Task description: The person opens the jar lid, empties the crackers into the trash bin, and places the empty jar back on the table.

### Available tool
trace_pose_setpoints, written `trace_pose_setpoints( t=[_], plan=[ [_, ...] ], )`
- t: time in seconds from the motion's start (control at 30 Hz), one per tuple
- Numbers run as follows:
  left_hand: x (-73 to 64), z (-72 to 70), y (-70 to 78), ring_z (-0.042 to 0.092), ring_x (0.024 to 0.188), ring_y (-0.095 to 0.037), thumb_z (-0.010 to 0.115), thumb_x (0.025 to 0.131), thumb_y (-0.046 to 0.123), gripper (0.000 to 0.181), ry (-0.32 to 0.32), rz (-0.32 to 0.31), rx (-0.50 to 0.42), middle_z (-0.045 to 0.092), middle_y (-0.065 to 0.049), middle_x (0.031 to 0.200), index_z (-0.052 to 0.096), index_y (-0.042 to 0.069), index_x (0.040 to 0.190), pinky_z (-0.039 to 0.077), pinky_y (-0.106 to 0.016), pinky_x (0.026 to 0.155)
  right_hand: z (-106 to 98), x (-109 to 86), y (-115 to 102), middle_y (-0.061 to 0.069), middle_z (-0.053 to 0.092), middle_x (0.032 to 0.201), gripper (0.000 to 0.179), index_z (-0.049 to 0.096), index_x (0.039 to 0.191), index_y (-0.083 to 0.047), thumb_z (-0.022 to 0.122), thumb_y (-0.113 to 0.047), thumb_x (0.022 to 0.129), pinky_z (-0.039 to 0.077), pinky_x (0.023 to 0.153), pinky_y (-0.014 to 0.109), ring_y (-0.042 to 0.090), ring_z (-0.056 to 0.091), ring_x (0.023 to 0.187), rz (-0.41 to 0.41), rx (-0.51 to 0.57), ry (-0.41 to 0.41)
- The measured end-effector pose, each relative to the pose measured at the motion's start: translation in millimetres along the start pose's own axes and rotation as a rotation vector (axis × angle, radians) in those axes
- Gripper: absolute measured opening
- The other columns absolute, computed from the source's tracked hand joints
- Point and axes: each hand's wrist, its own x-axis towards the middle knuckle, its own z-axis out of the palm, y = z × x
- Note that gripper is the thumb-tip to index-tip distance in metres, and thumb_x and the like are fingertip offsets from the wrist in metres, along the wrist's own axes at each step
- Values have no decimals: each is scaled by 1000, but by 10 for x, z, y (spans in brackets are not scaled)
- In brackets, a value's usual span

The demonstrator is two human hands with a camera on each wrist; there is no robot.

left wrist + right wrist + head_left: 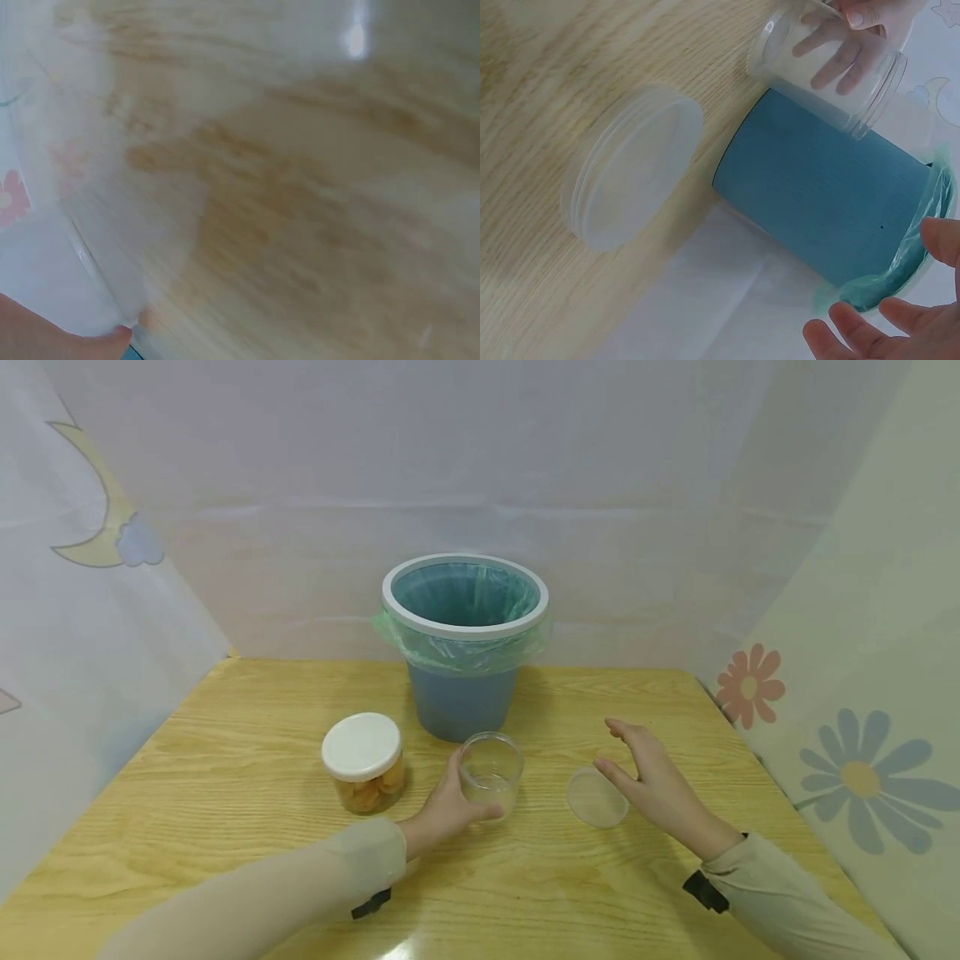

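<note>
My left hand (446, 810) grips a clear, empty-looking plastic jar (491, 768) round its side, with the open mouth facing up. In the right wrist view its fingers show through the wall of the jar (810, 96). A translucent round lid (592, 800) lies on the table to the right of the jar. Just right of this lid, my right hand (660, 785) hovers with fingers spread and holds nothing. Only part of the left hand (64, 337) enters the left wrist view, at its lower left corner.
Behind the jar stands a blue bin (461, 697) lined with a green bag (480, 652) under a white rim. To the left is a white-lidded jar (362, 747) with orange-brown pieces inside. Patterned cloth walls (862, 777) border the wooden table (247, 735).
</note>
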Motion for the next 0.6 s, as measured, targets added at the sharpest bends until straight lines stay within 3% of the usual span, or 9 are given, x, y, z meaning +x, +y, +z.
trace_pose_setpoints(
  t=[0.37, 0.6],
  plan=[
    [8, -26, -53, 29, 137, -47, 85, 71, 3, 110, -30, 42, 27, 25, -30, 151, 10, 0, 152, 25, -60, 108, 17, -14, 23, 34, 44, 133, 57, 37, 140, 13, 61, -15, 97, 36, 95, 65, 49, 41, 121, 9, -10, -11],
    [-45, -91, 2, 29, 135, -50, 86, 70, 5, 110, -10, -32, 83, 24, -31, 151, 12, -2, 151, 28, -62, 107, 15, 8, 4, 35, 45, 131, 56, 38, 139, 14, 62, -12, 96, 36, 94, 65, 50, 42, 120, -14, -15, -9]
  ],
)
